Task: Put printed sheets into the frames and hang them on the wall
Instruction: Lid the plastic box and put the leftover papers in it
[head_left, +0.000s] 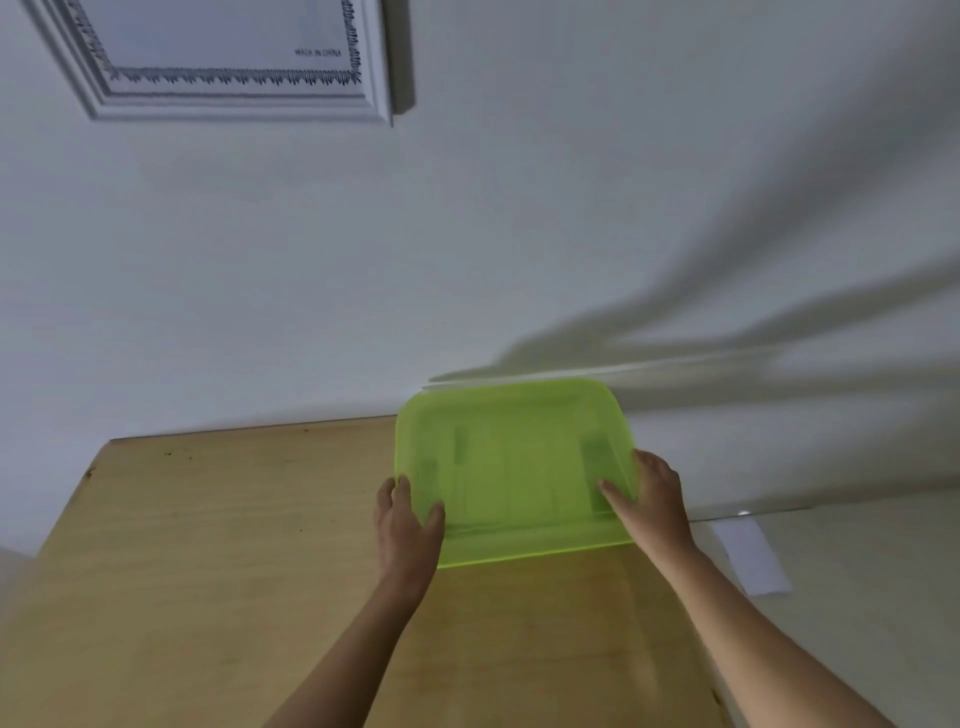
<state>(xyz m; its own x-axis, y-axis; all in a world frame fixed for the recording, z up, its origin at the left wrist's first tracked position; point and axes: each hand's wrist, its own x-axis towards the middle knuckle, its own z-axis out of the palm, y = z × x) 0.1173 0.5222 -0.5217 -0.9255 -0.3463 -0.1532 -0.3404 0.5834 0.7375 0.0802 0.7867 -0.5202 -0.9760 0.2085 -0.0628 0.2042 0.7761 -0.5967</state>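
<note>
The white moulded picture frame (228, 67) with its ornate-bordered sheet is hanging on the wall, top left, reading "MADE IN CHINA". Below, both hands are clasping a translucent lime-green plastic tray (514, 467) over the wooden surface (208, 545): left hand (408, 525) and right hand (652, 501), each grip closing on a side edge. Keeping it level looks wise.
</note>
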